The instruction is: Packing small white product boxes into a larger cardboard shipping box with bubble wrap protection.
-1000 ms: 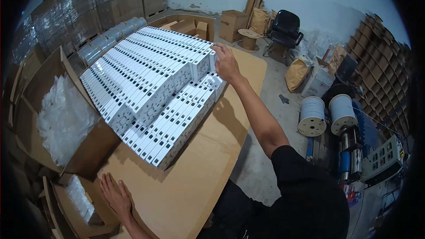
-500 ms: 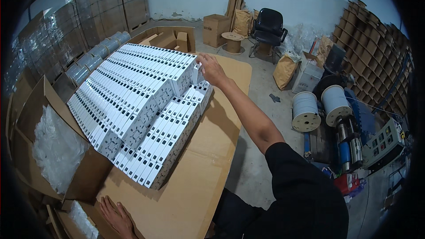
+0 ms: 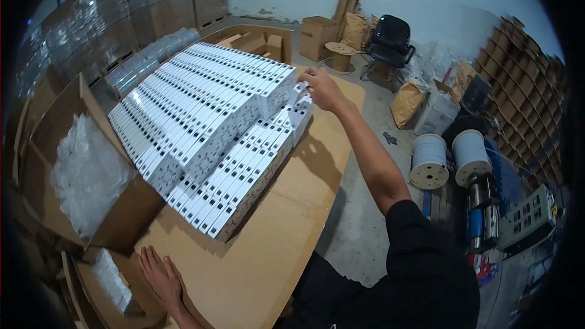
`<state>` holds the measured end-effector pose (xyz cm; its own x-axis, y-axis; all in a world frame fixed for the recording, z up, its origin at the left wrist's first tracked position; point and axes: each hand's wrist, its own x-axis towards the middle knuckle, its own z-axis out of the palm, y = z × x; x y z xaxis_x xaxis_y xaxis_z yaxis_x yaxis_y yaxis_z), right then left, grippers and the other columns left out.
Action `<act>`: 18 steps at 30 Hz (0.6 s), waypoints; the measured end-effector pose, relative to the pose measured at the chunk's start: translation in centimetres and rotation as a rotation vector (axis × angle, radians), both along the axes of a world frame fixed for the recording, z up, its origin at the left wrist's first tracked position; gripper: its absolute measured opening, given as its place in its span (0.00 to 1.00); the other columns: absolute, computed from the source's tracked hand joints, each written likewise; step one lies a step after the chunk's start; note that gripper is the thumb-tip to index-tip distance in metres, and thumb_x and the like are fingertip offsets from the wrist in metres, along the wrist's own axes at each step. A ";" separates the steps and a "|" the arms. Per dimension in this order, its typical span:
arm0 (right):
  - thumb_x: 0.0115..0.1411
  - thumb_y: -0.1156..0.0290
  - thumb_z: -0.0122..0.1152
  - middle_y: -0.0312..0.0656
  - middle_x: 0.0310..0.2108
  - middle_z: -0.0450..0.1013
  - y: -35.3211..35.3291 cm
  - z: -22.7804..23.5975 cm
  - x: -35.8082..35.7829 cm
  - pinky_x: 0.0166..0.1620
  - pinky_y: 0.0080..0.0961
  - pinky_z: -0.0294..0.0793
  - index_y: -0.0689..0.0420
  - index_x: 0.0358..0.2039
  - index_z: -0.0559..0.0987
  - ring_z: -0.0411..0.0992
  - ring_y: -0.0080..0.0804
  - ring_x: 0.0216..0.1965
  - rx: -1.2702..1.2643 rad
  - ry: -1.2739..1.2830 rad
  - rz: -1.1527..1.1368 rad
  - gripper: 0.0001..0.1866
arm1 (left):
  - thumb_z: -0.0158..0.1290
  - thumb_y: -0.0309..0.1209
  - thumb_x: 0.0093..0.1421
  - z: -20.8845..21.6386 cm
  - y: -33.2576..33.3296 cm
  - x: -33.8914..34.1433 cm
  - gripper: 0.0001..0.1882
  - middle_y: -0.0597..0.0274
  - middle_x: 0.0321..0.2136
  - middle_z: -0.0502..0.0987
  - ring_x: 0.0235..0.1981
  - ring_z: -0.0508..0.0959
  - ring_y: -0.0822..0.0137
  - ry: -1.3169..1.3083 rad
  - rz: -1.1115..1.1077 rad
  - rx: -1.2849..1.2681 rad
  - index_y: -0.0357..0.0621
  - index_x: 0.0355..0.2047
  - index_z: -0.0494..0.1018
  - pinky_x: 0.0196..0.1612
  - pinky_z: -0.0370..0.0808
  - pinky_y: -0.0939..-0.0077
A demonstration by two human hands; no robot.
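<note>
The right hand (image 3: 324, 91) has edged away from the upper layer of the white stack (image 3: 201, 100); its grip now pinches a white block (image 3: 300, 89) at the stack's far end. The left hand (image 3: 161, 277), fingers slightly spread, rests at the table's (image 3: 268, 225) edge.

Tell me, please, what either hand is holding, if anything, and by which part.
The right hand appears to pinch a white piece near its top, though the grip is partly hidden. The left hand lies open, holding nothing.
</note>
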<state>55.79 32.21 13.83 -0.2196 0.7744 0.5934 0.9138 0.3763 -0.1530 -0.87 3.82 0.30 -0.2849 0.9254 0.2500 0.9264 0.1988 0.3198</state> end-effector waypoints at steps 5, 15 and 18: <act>0.53 0.84 0.61 0.43 0.46 0.72 -6.2 2.9 -5.6 0.56 0.41 0.69 0.50 0.44 0.79 0.69 0.47 0.52 -0.011 0.014 0.066 0.19 | 0.46 0.38 0.70 -0.2 0.1 0.1 0.28 0.47 0.68 0.60 0.71 0.54 0.44 -0.045 0.006 0.016 0.39 0.66 0.62 0.72 0.49 0.51; 0.52 0.83 0.64 0.42 0.44 0.72 -14.1 3.3 -22.7 0.51 0.41 0.72 0.53 0.45 0.79 0.69 0.47 0.48 -0.033 0.100 0.453 0.19 | 0.53 0.34 0.65 0.9 -1.7 0.3 0.26 0.48 0.65 0.63 0.69 0.58 0.43 -0.168 -0.037 0.076 0.41 0.62 0.66 0.71 0.51 0.50; 0.51 0.83 0.64 0.44 0.43 0.71 -16.1 2.7 -27.9 0.50 0.42 0.72 0.53 0.44 0.79 0.69 0.48 0.47 -0.071 0.172 0.589 0.19 | 0.54 0.30 0.64 1.5 -2.0 0.3 0.22 0.47 0.60 0.68 0.65 0.63 0.44 -0.275 -0.033 0.124 0.39 0.57 0.69 0.68 0.57 0.54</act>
